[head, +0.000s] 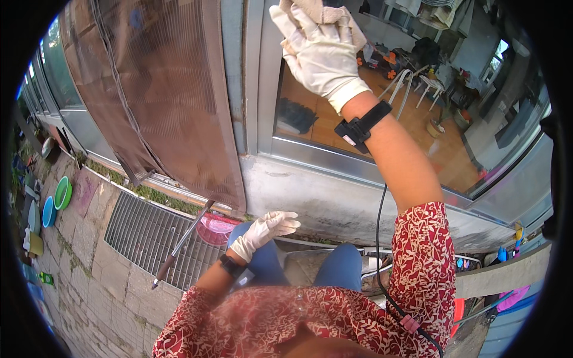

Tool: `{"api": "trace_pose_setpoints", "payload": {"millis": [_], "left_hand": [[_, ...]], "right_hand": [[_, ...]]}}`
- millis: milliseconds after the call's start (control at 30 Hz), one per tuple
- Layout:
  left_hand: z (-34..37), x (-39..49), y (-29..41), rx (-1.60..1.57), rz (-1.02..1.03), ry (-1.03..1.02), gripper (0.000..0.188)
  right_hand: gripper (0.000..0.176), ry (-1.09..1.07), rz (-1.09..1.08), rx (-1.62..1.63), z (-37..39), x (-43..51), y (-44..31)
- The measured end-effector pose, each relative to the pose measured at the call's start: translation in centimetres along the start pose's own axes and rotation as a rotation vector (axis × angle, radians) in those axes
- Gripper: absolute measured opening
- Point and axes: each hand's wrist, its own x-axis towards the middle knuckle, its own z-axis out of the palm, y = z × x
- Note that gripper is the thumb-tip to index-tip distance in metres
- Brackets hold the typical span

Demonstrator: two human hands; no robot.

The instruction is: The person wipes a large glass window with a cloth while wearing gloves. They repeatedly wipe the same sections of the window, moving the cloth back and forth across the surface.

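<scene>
My right hand [320,62], in a pale rubber glove, is raised at the window's upper left. It holds a folded beige cloth [329,12], which looks pressed to the window glass [429,107]; the contact itself is hidden. A silvery metal frame [304,150] borders the pane. Low down, my left hand [268,230] wears a similar glove and hovers above my left knee. Its fingers are extended, with nothing in them. The whitish wall [293,183] under the window is just beyond that hand.
A brown mesh door curtain [165,103] hangs at left. Below it, a metal-shafted pole [181,244] slants over a floor grate [134,241], near a pink object [212,230]. Green [63,192] and blue [49,211] basins stand far left. A black cable [379,241] hangs by my right arm.
</scene>
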Motion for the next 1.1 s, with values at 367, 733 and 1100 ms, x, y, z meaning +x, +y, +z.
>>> {"api": "trace_pose_setpoints", "payload": {"millis": [367,733,1100], "left_hand": [[-0.1,0.2,0.5,0.0,-0.053,0.023,0.052],[-0.5,1.1,0.1,0.048,-0.101,0.035,0.055],[0.0,2.7,-0.3,0.071,-0.163,-0.012,0.061]], "right_hand": [[0.057,-0.298,-0.204,0.106,-0.5,-9.5,-0.1],[0.062,-0.357,-0.098,-0.105,-5.7,-16.6,6.3],[0.068,-0.16,0.236,-0.191,-12.4,-24.1,18.1]]}}
